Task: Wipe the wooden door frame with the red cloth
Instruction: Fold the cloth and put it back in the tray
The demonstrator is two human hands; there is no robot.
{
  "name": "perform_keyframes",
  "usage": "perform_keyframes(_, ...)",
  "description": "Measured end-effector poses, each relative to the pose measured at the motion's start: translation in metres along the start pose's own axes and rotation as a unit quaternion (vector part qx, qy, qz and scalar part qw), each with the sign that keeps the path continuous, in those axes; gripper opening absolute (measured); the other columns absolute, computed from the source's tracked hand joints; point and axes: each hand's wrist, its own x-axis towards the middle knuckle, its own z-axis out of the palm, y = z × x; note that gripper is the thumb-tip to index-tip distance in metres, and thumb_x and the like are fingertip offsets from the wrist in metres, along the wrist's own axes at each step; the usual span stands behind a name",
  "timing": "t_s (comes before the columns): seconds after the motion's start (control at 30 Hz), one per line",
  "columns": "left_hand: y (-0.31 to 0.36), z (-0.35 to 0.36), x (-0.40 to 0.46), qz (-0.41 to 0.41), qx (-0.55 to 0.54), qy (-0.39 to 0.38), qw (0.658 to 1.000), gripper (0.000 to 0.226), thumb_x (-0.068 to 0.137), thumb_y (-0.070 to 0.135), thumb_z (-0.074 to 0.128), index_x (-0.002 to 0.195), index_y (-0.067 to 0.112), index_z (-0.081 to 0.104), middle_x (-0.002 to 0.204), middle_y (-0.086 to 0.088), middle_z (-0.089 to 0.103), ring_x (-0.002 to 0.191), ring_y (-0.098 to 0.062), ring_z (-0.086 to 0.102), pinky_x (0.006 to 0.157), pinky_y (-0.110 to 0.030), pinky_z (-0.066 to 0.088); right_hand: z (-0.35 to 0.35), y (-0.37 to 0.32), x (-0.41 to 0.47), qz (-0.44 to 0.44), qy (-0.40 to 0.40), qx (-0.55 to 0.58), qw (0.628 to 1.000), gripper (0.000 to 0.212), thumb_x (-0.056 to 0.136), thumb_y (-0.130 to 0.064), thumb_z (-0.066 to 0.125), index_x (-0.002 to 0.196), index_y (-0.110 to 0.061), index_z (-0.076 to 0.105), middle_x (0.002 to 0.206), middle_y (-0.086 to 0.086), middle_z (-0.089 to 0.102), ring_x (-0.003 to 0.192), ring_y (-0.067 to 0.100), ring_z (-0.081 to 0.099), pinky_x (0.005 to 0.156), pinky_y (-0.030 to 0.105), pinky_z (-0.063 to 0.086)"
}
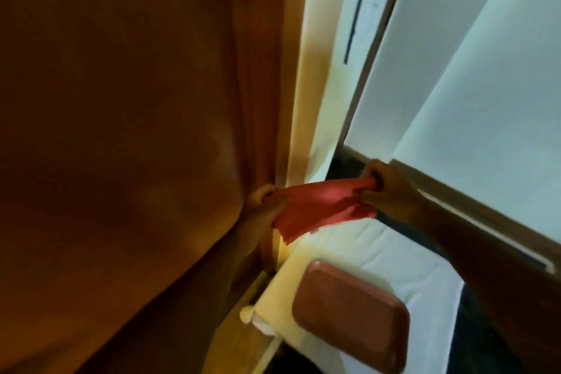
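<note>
Because the red cloth (321,206) is soft, thin and light, we think it is best held by its ends. Our 2 hands do that now. Our left hand (262,200) is closed on 1 end, right by the wooden door frame (293,130). Our right hand (385,188) is closed on the other end. The cloth stretches between them and hangs down a bit.

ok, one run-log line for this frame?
stage: cloth stretched | left hand: holds red cloth end | right hand: holds other end | door frame: behind cloth, contact unclear
</note>
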Motion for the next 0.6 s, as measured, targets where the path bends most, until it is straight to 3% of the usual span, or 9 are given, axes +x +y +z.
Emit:
perform_keyframes(0.07, -0.029, 0.021, -0.001, -0.091, -0.092, -0.001, 0.992, 0.033, 0.077, 0.033, 0.079, 0.106, 0.019, 0.074, 0.105, -0.012, 0.077, 0.092, -0.026, 0.075, 0.067, -0.033, 0.058, 0.009, 0.065, -0.027, 0.103, -0.013, 0.196, 0.975, 0.026, 0.078, -0.004, 0.075, 0.095, -0.018, 0.060, 0.091, 0.015, 0.066, 0.075, 0.025, 0.068, 0.064, 0.034, 0.054)
perform_keyframes(0.13, -0.060, 0.047, -0.003, -0.181, -0.147, -0.023, 0.972, 0.035, 0.087, 0.040, 0.071, 0.115, 0.018, 0.072, 0.113, -0.012, 0.076, 0.100, -0.028, 0.074, 0.075, -0.039, 0.060, 0.019, 0.120, -0.052, 0.196, -0.028, 0.366, 0.910, 0.039, 0.079, -0.010, 0.075, 0.115, -0.011, 0.062, 0.108, 0.020, 0.070, 0.088, 0.030, 0.073, 0.071, 0.037, 0.059)
perform_keyframes(0.2, -0.095, 0.076, -0.003, -0.265, -0.156, -0.032, 0.951, 0.033, 0.091, 0.039, 0.066, 0.112, 0.015, 0.073, 0.114, -0.014, 0.075, 0.101, -0.029, 0.072, 0.087, -0.044, 0.057, 0.028, 0.170, -0.075, 0.257, -0.051, 0.441, 0.858, 0.043, 0.082, -0.016, 0.073, 0.123, -0.007, 0.062, 0.114, 0.020, 0.071, 0.097, 0.034, 0.071, 0.077, 0.039, 0.059)
perform_keyframes(0.27, -0.131, 0.097, -0.007, -0.329, -0.111, -0.041, 0.937, 0.030, 0.090, 0.030, 0.069, 0.113, 0.010, 0.071, 0.111, -0.016, 0.075, 0.101, -0.032, 0.071, 0.092, -0.046, 0.056, 0.040, 0.212, -0.094, 0.306, -0.051, 0.480, 0.820, 0.040, 0.085, -0.018, 0.070, 0.122, -0.006, 0.062, 0.113, 0.021, 0.070, 0.098, 0.036, 0.069, 0.081, 0.041, 0.058)
perform_keyframes(0.37, -0.183, 0.126, -0.005, -0.375, 0.002, -0.053, 0.925, 0.028, 0.085, 0.005, 0.072, 0.112, 0.006, 0.065, 0.099, -0.018, 0.072, 0.085, -0.030, 0.066, 0.071, -0.037, 0.058, 0.061, 0.274, -0.120, 0.369, -0.010, 0.537, 0.759, 0.041, 0.080, -0.007, 0.068, 0.120, 0.000, 0.062, 0.108, 0.021, 0.071, 0.094, 0.033, 0.071, 0.081, 0.039, 0.060)
perform_keyframes(0.4, -0.202, 0.134, -0.002, -0.380, 0.025, -0.037, 0.924, 0.028, 0.084, 0.001, 0.071, 0.111, 0.005, 0.065, 0.103, -0.022, 0.069, 0.090, -0.032, 0.063, 0.077, -0.043, 0.056, 0.070, 0.294, -0.128, 0.388, -0.003, 0.540, 0.747, 0.042, 0.077, -0.004, 0.068, 0.119, 0.000, 0.062, 0.107, 0.020, 0.071, 0.094, 0.032, 0.071, 0.079, 0.039, 0.060)
perform_keyframes(0.47, -0.234, 0.147, 0.005, -0.380, 0.058, -0.020, 0.923, 0.030, 0.085, 0.001, 0.071, 0.114, 0.004, 0.065, 0.109, -0.023, 0.068, 0.099, -0.034, 0.063, 0.092, -0.053, 0.052, 0.090, 0.329, -0.144, 0.445, 0.010, 0.503, 0.741, 0.046, 0.076, -0.001, 0.072, 0.121, 0.001, 0.061, 0.111, 0.019, 0.069, 0.096, 0.032, 0.070, 0.083, 0.042, 0.058)
perform_keyframes(0.57, -0.290, 0.161, 0.023, -0.381, 0.123, -0.038, 0.915, 0.033, 0.085, 0.004, 0.074, 0.117, 0.006, 0.066, 0.101, -0.012, 0.069, 0.092, -0.028, 0.066, 0.071, -0.035, 0.057, 0.125, 0.384, -0.163, 0.515, 0.016, 0.445, 0.732, 0.034, 0.082, -0.002, 0.072, 0.114, -0.008, 0.064, 0.107, 0.014, 0.072, 0.091, 0.030, 0.074, 0.076, 0.045, 0.060)
perform_keyframes(0.6, -0.308, 0.162, 0.028, -0.384, 0.138, -0.041, 0.912, 0.034, 0.084, 0.005, 0.074, 0.118, 0.007, 0.066, 0.105, -0.012, 0.069, 0.096, -0.029, 0.066, 0.072, -0.036, 0.057, 0.136, 0.397, -0.167, 0.528, 0.016, 0.423, 0.736, 0.028, 0.083, -0.004, 0.072, 0.109, -0.012, 0.065, 0.107, 0.014, 0.072, 0.091, 0.031, 0.073, 0.075, 0.046, 0.060)
